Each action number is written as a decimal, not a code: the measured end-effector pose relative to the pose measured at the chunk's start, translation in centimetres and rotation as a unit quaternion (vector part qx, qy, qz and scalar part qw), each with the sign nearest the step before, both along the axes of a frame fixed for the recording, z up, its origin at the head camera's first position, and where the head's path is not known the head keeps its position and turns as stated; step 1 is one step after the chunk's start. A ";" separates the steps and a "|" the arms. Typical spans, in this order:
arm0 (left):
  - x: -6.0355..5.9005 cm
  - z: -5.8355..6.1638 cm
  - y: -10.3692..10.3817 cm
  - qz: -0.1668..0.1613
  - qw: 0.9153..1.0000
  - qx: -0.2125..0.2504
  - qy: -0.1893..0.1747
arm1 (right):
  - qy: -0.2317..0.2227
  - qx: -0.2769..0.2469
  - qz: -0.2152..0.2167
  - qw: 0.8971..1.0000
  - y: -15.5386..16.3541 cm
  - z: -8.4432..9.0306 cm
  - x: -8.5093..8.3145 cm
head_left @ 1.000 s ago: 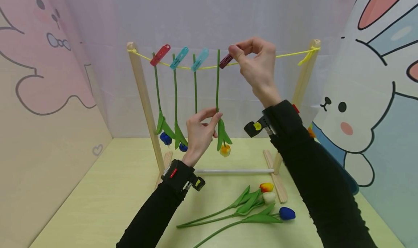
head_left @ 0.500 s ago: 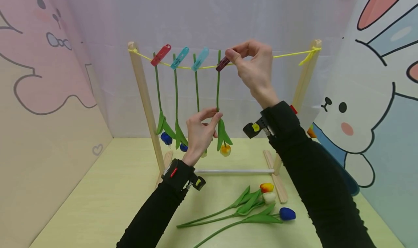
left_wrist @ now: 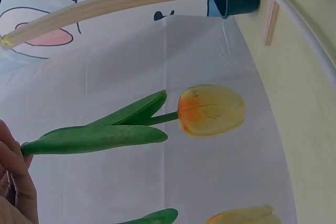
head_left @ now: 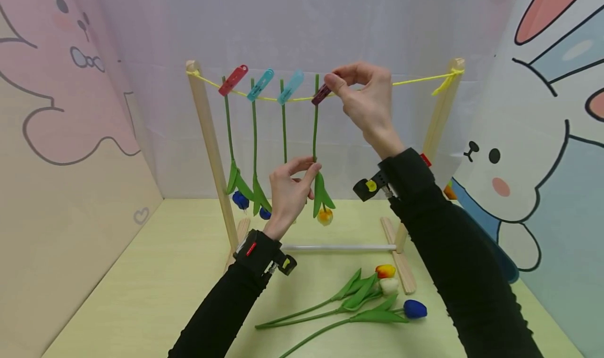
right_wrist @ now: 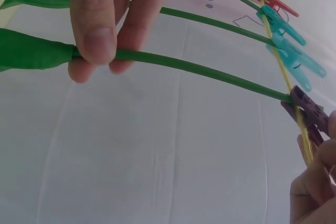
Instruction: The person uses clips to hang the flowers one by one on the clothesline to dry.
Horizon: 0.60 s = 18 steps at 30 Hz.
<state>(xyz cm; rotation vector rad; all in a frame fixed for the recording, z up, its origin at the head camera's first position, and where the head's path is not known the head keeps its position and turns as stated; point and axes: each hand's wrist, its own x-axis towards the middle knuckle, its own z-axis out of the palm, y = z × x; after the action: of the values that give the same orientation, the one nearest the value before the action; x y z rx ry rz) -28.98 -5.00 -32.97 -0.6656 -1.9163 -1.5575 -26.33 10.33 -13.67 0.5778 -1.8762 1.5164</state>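
Spanning the middle of the head view, a wooden rack (head_left: 207, 148) is seen upright on the yellow-green table (head_left: 141, 284), w/ a yellow string (head_left: 415, 78) strung between its two posts. Three stems are pegged along the string at approx. 11 o'clock of the frame centre by a red peg (head_left: 233, 79) and two teal pegs (head_left: 260, 84), blooms hanging downward.

At 5 o'clock of the rack's base, three loose tulips (head_left: 358, 300) are laid flat on the table (orange, white and blue heads, side by side).

The right hand (head_left: 365, 98) is raised to the string, thumb and forefinger pinched on a dark purple peg (head_left: 322, 94); in the right wrist view that peg is seen set against the top of the fourth stem at the string, though whether its jaws are closed on the stem cannot be told. The left hand (head_left: 289, 190) is held at 6 o'clock below it, fingertips pinched round the stem of the yellow-orange tulip (head_left: 324, 215) just above its leaves. The tulip hangs head-down, its stem upright from the left hand's fingers up to the peg.
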 end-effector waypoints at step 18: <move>6.7 0.9 0.0 0.080 0.990 -0.031 0.115 | 0.126 0.040 -0.007 0.991 4.6 -4.1 2.6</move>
<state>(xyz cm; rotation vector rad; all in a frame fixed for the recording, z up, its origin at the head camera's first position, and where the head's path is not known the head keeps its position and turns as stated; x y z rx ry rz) -22.30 -5.04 -32.07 -0.6697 -1.8046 -1.2697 -23.76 14.97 -17.74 0.7545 -1.7475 1.2968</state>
